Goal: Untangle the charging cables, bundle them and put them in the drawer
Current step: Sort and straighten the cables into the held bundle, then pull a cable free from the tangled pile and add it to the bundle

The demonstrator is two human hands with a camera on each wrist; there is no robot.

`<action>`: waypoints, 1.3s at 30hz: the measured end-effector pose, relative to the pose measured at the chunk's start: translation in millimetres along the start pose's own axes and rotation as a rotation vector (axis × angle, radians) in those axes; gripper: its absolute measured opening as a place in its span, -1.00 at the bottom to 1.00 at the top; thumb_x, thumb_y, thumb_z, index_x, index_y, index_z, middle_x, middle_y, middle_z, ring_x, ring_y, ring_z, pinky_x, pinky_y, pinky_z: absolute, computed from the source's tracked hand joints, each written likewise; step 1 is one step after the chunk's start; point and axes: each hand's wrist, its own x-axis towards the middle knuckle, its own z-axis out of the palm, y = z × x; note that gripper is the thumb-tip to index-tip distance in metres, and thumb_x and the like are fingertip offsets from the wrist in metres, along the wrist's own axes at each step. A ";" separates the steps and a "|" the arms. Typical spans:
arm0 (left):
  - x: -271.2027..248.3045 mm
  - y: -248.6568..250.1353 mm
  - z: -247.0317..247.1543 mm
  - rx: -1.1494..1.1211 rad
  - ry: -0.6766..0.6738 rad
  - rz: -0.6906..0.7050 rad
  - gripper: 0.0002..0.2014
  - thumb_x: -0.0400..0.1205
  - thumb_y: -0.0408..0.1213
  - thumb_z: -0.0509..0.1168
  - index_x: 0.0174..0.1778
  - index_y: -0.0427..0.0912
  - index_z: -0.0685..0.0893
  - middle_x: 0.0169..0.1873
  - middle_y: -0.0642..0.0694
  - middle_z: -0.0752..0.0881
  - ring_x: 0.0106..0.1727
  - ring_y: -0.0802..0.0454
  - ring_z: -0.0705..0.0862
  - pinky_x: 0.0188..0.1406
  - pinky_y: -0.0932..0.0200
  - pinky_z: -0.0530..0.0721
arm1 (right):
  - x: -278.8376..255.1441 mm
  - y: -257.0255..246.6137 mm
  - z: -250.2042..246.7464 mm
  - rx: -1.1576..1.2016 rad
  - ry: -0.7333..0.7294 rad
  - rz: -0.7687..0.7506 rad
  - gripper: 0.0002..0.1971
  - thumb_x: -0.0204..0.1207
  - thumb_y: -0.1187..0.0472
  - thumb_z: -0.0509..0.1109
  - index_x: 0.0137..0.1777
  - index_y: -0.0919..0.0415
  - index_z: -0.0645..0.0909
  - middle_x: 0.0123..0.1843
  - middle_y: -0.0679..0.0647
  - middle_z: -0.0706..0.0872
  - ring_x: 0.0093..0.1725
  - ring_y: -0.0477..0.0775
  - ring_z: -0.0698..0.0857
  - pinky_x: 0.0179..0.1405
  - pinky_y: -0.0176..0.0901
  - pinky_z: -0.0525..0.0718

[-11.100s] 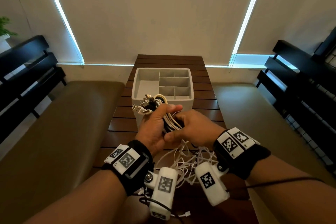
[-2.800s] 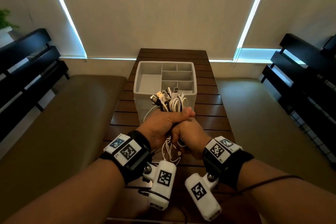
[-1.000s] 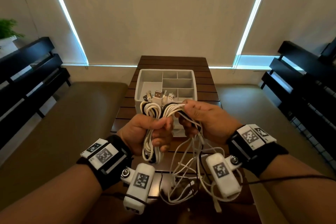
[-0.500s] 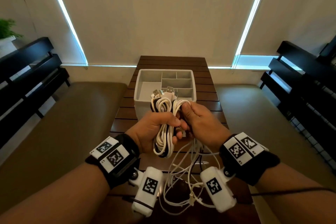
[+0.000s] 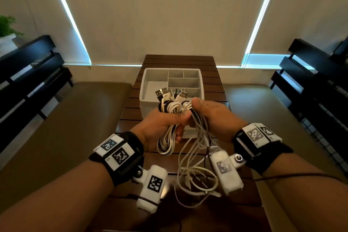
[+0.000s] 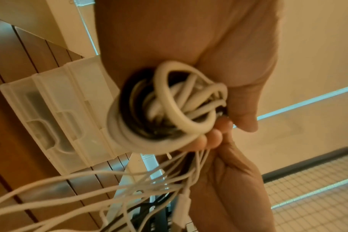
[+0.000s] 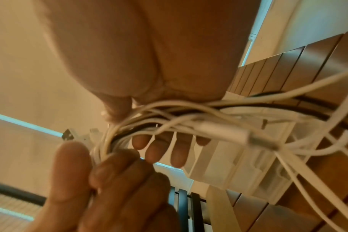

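Observation:
A coil of white and black charging cables (image 5: 166, 137) sits in my left hand (image 5: 169, 122), whose fingers wrap its middle. Its loops show end-on in the left wrist view as the cable coil (image 6: 169, 106). USB plugs (image 5: 169, 93) stick up from its top. My right hand (image 5: 199, 111) pinches the loose strands (image 5: 195, 171) right beside the coil's top; they hang to the table in a tangle. In the right wrist view the strands (image 7: 189, 124) run under my palm, one ending in a white plug (image 7: 248, 136). Just beyond both hands stands the white divided drawer tray (image 5: 201, 88).
The tray stands on a dark slatted wooden table (image 5: 178, 60) between two brown cushioned benches (image 5: 75, 128). Black slatted backrests (image 5: 28, 73) flank both sides. The tray's large left compartment (image 5: 148, 88) holds nothing visible.
A second ago my hands were apart with strands stretched between them. The right hand has since come in to the top of the coil, and the left keeps its grip.

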 end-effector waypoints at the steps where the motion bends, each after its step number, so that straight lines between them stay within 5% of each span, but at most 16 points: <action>1: -0.4 1.0 0.9 0.046 0.006 0.026 -0.88 0.59 -0.25 0.39 -0.26 -0.15 0.73 -0.52 -0.13 0.63 -0.59 0.03 0.57 -0.59 0.20 0.63 | 1.7 -0.8 -0.4 0.037 -0.036 -0.015 -0.59 0.71 0.03 0.08 0.03 0.31 0.66 -0.28 0.12 0.74 -0.30 -0.03 0.73 -0.26 -0.28 0.71; 3: -1.3 1.6 1.2 0.144 0.021 0.058 -0.90 0.64 -0.33 0.33 -0.19 -0.20 0.69 -0.52 -0.03 0.70 -0.60 0.08 0.57 -0.61 0.21 0.62 | 5.4 1.0 -1.7 0.113 -0.097 0.003 -0.65 0.71 0.10 0.09 0.03 0.34 0.61 -0.36 0.15 0.61 -0.41 0.02 0.61 -0.31 -0.16 0.64; 6: -2.0 -1.3 -4.4 0.145 0.072 0.040 -1.00 0.58 -0.40 0.37 -0.14 -0.25 0.69 -0.58 -0.11 0.62 -0.62 0.01 0.56 -0.60 0.18 0.62 | 12.4 4.6 -4.9 0.114 -0.114 0.073 -0.64 0.73 0.07 0.10 0.07 0.35 0.59 -0.45 0.02 0.41 -0.51 -0.08 0.36 -0.48 -0.24 0.40; 9: -1.0 -3.2 -9.1 0.036 0.104 -0.026 -0.87 0.49 -0.36 0.46 -0.13 -0.32 0.68 -0.60 -0.15 0.55 -0.62 -0.01 0.53 -0.57 0.19 0.60 | 14.0 -1.6 -8.7 -0.206 -0.138 -0.025 -0.71 0.68 -0.06 0.16 -0.10 0.04 0.63 -0.42 -0.04 0.48 -0.45 -0.08 0.40 -0.47 -0.21 0.43; 12: 1.1 -3.0 -11.4 -0.097 0.125 -0.078 -0.90 0.41 -0.28 0.46 -0.36 -0.21 0.70 -0.62 -0.11 0.52 -0.62 0.01 0.51 -0.55 0.19 0.57 | 12.4 -3.8 -15.3 -0.602 -0.153 -0.139 -0.80 0.55 -0.07 0.36 0.07 -0.04 0.51 -0.21 -0.07 0.64 -0.33 -0.14 0.56 -0.32 -0.22 0.55; 15: 1.8 -4.8 -12.7 -0.178 0.170 -0.076 -0.86 0.41 -0.31 0.47 -0.27 -0.26 0.65 -0.63 -0.11 0.50 -0.61 0.01 0.49 -0.57 0.22 0.56 | 9.8 3.8 -15.6 -0.397 -0.101 -0.139 -0.83 0.63 0.12 0.32 0.11 -0.09 0.39 -0.26 0.02 0.62 -0.42 -0.05 0.51 -0.46 -0.20 0.50; 21: 4.5 -7.9 -9.6 -0.201 0.170 -0.104 -0.85 0.41 -0.25 0.42 -0.30 -0.27 0.66 -0.56 -0.14 0.56 -0.55 -0.01 0.55 -0.54 0.19 0.62 | 8.6 20.2 -2.3 -0.170 0.237 -0.296 -0.92 0.64 0.25 0.31 -0.05 0.20 0.61 -0.33 0.13 0.71 -0.51 0.05 0.56 -0.54 -0.22 0.54; 25: 9.0 -6.6 -3.9 -0.133 0.129 -0.090 -0.74 0.44 -0.18 0.42 -0.11 -0.32 0.71 -0.28 -0.13 0.76 -0.25 -0.04 0.76 -0.42 0.17 0.68 | 8.2 25.0 5.2 0.040 0.323 -0.243 -0.79 0.67 0.25 0.25 -0.09 0.42 0.56 -0.35 0.21 0.67 -0.52 0.01 0.51 -0.53 -0.17 0.48; 29: 12.3 -5.0 2.9 -0.112 0.157 -0.066 -0.71 0.45 -0.12 0.41 -0.14 -0.31 0.70 -0.25 -0.15 0.73 -0.19 -0.02 0.73 -0.40 0.17 0.68 | 4.5 23.8 13.3 0.146 0.324 -0.224 -0.83 0.68 0.29 0.23 -0.12 0.33 0.57 -0.38 0.17 0.64 -0.53 -0.03 0.48 -0.54 -0.20 0.48; 34: 13.7 -4.3 8.7 -0.110 0.207 -0.059 -0.80 0.53 -0.28 0.40 0.00 -0.30 0.72 -0.19 -0.25 0.71 -0.22 -0.10 0.70 -0.38 0.13 0.68 | 3.9 28.6 21.0 0.167 0.366 -0.240 -0.87 0.67 0.31 0.25 -0.10 0.19 0.59 -0.34 0.14 0.66 -0.49 -0.03 0.55 -0.49 -0.23 0.58; 36: 13.1 -4.0 8.1 -0.177 0.215 -0.068 -0.74 0.46 -0.30 0.44 0.03 -0.33 0.72 -0.19 -0.26 0.69 -0.24 -0.12 0.68 -0.29 0.06 0.71 | 5.0 32.3 23.1 0.114 0.371 -0.257 -0.91 0.65 0.31 0.29 -0.07 0.21 0.60 -0.26 0.21 0.72 -0.38 0.10 0.68 -0.37 -0.09 0.71; 39: 13.1 -4.5 9.8 -0.302 0.218 -0.106 -0.53 0.47 -0.30 0.45 0.27 -0.42 0.63 -0.09 -0.34 0.66 -0.09 -0.27 0.65 0.11 -0.25 0.65 | 4.8 35.3 25.0 0.040 0.387 -0.262 -0.90 0.64 0.26 0.32 -0.06 0.25 0.63 -0.15 0.27 0.76 -0.17 0.28 0.76 -0.15 0.18 0.78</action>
